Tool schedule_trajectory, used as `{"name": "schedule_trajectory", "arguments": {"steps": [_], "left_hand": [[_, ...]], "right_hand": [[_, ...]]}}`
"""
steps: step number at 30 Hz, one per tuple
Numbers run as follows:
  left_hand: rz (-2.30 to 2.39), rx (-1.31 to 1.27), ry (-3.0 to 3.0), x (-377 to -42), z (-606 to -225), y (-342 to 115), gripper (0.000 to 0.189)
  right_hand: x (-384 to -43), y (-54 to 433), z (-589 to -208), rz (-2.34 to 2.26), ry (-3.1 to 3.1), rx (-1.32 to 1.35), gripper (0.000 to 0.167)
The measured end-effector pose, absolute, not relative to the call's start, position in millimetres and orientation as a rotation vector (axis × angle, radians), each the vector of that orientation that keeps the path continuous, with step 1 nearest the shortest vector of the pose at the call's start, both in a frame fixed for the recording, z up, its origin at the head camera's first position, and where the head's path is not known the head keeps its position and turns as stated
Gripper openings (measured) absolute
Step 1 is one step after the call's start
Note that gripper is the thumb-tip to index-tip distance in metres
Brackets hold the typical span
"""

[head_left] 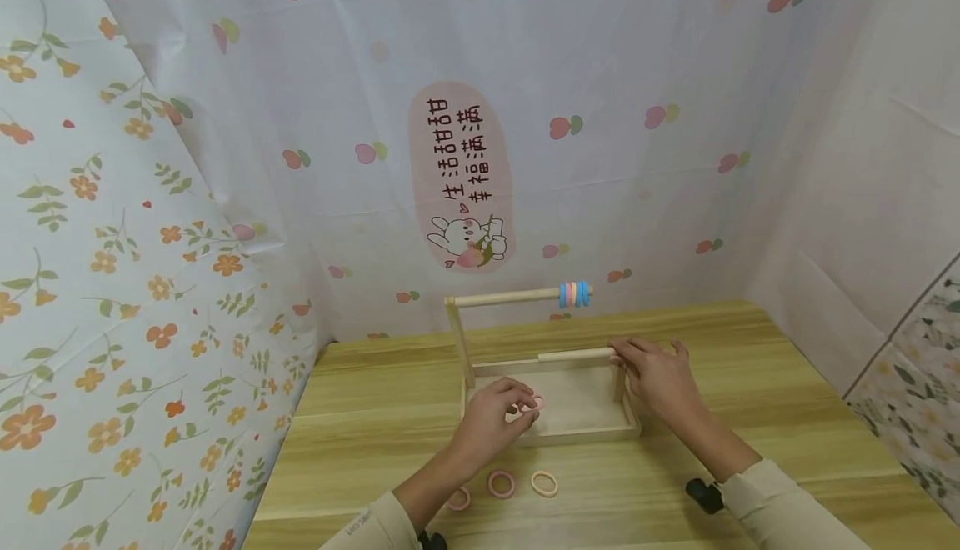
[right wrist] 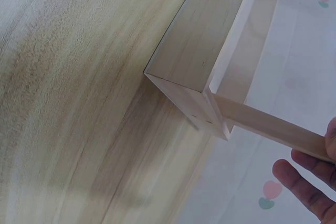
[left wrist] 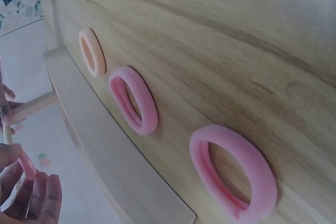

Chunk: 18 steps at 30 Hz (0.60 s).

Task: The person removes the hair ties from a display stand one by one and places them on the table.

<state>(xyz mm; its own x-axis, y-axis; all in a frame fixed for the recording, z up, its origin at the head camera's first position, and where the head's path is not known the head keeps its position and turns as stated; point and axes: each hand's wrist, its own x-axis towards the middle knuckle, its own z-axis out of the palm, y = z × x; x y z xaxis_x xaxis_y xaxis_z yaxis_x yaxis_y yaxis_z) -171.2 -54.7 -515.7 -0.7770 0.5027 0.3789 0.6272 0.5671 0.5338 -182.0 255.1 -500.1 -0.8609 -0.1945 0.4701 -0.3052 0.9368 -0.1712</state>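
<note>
My left hand [head_left: 489, 418] pinches a pink hair tie [left wrist: 27, 165] between thumb and fingers, above the tray of a wooden rack [head_left: 592, 434]. My right hand [head_left: 663, 377] grips the top of the rack's short post [right wrist: 273, 129], where the lower rod [head_left: 573, 355] begins. That rod's free end points left, towards the pinched hair tie, and it carries none. On the higher rod [head_left: 502, 297] hang several blue, pink and yellowish hair ties [head_left: 574, 294], bunched near its free right end.
On the table in front of the rack lie two pink hair ties, one nearer [left wrist: 257, 177] and one in the middle [left wrist: 144, 98], and a peach one [left wrist: 98, 51]. The tall post [head_left: 459, 342] stands at the rack's left. A printed curtain [head_left: 637, 200] hangs behind the table.
</note>
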Motion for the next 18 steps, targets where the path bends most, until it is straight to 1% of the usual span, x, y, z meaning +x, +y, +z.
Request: {"name": "schedule_trajectory", "arguments": {"steps": [8, 18], "left_hand": [[-0.995, -1.013, -2.633, -165, -517, -49, 0.008], [-0.894, -1.106, -2.558, -160, -523, -42, 0.013]], "right_hand": [[-182, 255, -502, 0.31, -2.635, 0.362, 0.03], [-184, 255, -502, 0.307, -2.611, 0.368, 0.028]]}}
